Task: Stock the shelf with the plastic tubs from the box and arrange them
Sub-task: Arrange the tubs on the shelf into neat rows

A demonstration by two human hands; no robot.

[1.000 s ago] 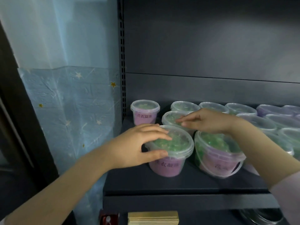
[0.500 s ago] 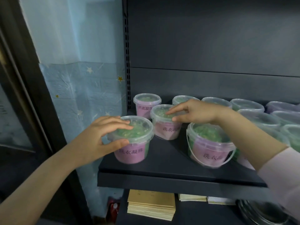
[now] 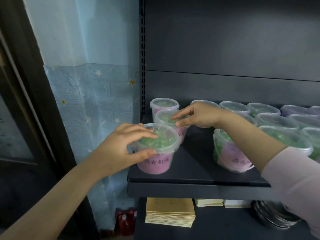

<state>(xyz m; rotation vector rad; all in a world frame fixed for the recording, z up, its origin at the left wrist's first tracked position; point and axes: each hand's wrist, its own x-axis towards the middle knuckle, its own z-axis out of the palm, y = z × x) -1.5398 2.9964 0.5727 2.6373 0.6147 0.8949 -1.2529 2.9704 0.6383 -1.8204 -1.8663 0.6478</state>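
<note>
I take this for a shop: the dark metal display shelf (image 3: pixel 195 161) with its slotted upright (image 3: pixel 142 66) carries rows of identical clear plastic tubs (image 3: pixel 275 121) with pink labels, and stacked tan booklets (image 3: pixel 170 212) sit beneath.

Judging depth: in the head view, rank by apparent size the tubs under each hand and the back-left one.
Clear-lidded pink plastic tub under left hand
Middle tub under right hand
Back-left tub
Nearness may explain it.

Left hand (image 3: pixel 128 144): bare forearm enters from lower left of the frame. Its fingers (image 3: pixel 143 134) curve over the lid of the front tub (image 3: pixel 155 163), thumb on the near rim. Right hand (image 3: pixel 199 116): forearm enters from lower right, pink sleeve (image 3: pixel 294 179) pushed back. Fingers and thumb pinch the lid of the middle tub (image 3: pixel 164 116).
</note>
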